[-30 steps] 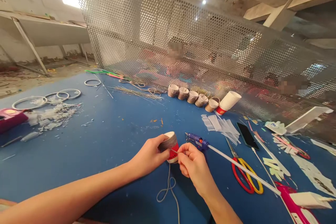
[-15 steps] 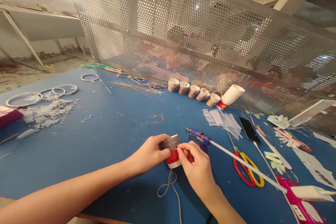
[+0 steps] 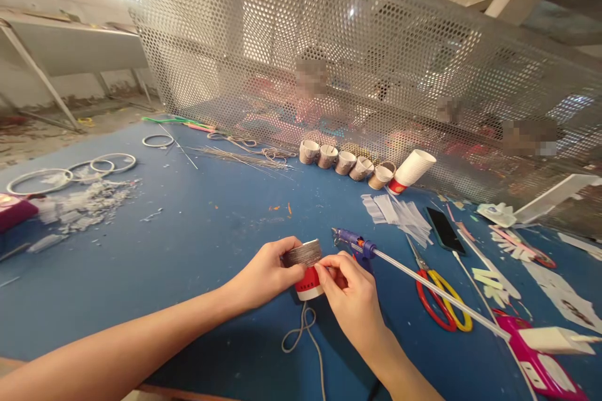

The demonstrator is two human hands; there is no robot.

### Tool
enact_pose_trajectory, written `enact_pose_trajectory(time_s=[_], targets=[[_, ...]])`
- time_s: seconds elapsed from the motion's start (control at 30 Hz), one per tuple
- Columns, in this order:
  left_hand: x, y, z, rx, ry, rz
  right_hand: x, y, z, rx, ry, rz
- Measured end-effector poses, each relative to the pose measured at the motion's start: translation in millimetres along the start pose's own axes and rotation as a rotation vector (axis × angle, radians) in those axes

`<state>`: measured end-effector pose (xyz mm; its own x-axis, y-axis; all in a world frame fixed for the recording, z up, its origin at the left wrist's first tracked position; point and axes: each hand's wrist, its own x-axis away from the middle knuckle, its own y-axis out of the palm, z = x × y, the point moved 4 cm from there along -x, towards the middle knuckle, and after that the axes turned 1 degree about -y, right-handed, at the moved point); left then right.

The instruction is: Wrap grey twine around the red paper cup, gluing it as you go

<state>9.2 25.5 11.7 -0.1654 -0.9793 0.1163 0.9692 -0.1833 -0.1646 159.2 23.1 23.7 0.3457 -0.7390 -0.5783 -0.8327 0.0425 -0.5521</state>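
My left hand (image 3: 269, 272) is wrapped round a red and white paper cup (image 3: 308, 288), which is tilted slightly. Grey cord (image 3: 303, 254) is wound in tight rows about the cup's upper part. At the cup's right side, my right hand (image 3: 352, 294) pinches with thumb and forefinger where the cord meets the red wall; the fingertips cover the exact spot. Below the cup, a loose length of cord loops and trails toward the near edge. Just beyond my right hand lies a blue glue gun (image 3: 352, 240) with a long clear glue stick (image 3: 423, 279) in its back.
Red and yellow scissors (image 3: 435, 297), a phone (image 3: 444, 230), paper strips (image 3: 397, 216) and a pink power strip (image 3: 540, 357) lie to the right. Cord-wrapped cups (image 3: 345, 163) and stacked paper cups (image 3: 412, 170) line a perforated metal screen (image 3: 329, 44). White rings (image 3: 40, 182) and scraps lie left.
The view has shifted very slightly. Both hands keep nearly the same hold, with the right fingertips a touch further left against the cup.
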Motion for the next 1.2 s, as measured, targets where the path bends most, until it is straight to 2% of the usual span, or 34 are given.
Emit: enact_pose_trajectory(time_s=[0.7, 1.2], targets=[[-0.7, -1.5, -1.5, -0.031, 0.013, -0.041, 0.0, 0.8, 1.9, -0.001, -0.005, 0.017], [-2.8, -2.9, -3.6, 0.009, 0.02, -0.025, -0.8, 1.5, 5.3, 0.002, -0.007, 0.019]])
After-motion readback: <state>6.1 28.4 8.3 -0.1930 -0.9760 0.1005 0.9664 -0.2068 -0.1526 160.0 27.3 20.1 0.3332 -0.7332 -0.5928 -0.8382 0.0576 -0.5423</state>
